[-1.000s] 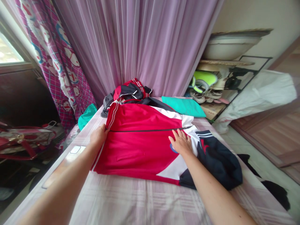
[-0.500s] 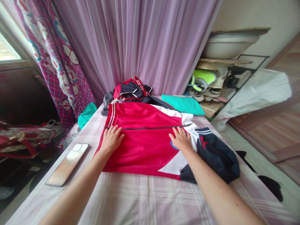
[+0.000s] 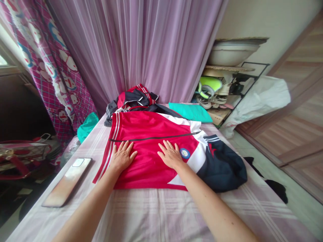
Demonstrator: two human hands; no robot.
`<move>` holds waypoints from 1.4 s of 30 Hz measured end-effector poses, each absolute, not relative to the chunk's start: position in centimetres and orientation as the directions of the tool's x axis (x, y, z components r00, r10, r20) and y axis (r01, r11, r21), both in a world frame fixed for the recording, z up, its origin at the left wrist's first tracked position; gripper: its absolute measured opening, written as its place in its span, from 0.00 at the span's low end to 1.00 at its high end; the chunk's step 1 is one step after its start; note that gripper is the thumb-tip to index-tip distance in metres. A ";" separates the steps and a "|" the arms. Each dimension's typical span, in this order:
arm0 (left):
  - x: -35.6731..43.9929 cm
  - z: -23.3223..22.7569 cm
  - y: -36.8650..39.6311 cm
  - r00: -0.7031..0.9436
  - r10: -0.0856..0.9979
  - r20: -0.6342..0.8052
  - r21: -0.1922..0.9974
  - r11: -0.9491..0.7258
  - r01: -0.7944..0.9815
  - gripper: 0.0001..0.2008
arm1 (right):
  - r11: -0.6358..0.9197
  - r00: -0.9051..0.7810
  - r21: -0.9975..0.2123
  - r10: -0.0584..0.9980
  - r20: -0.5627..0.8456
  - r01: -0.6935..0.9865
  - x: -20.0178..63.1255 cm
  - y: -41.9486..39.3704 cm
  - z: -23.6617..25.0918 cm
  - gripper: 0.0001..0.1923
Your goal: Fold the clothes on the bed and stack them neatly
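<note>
A red track jacket (image 3: 151,127) with white and navy panels lies flat on the bed (image 3: 161,215), its black zipper running left to right. My left hand (image 3: 122,155) rests palm down on the red cloth near the striped hem, fingers spread. My right hand (image 3: 171,155) lies flat on the jacket's middle, just left of a round blue badge (image 3: 185,153). The navy sleeve (image 3: 222,166) is bunched at the right. Both hands hold nothing.
A phone (image 3: 67,181) lies face up at the bed's left edge. A heap of red and black clothes (image 3: 133,99) and a teal folded piece (image 3: 190,112) sit at the far end. A shoe rack (image 3: 222,94) stands right; a bag (image 3: 20,154) sits left.
My left hand moved from the jacket's left edge onto the red cloth. My right hand slid left from the white chest panel to the jacket's middle. The view shifted slightly.
</note>
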State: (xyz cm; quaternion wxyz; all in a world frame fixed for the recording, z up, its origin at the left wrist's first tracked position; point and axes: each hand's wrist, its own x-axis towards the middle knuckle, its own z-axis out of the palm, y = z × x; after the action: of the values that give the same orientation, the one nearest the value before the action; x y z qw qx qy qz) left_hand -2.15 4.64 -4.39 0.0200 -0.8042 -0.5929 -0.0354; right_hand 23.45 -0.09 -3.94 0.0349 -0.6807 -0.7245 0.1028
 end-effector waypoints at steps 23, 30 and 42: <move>-2.9 -4.6 4.9 0.335 0.898 0.285 0.127 -0.382 0.915 0.26 | 0.098 -0.089 -0.199 0.995 0.053 0.975 23.8 -3.3 -3.6 0.29; -5.3 -3.8 1.4 0.599 0.723 0.344 0.315 -0.690 0.651 0.20 | 0.079 -0.064 -0.196 0.994 0.083 0.977 24.0 -3.8 -4.9 0.27; -7.2 -3.7 -1.1 0.688 0.673 0.271 0.106 -0.731 0.674 0.14 | 0.111 -0.079 -0.162 0.979 0.188 0.981 23.9 -4.0 -5.7 0.25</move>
State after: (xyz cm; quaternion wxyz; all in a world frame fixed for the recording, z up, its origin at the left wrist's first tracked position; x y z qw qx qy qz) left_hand -7.16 -1.11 -3.73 0.0011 -0.9188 -0.3664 -0.1468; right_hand 23.86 -4.03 -5.74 0.1251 -0.6668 -0.7347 -0.0035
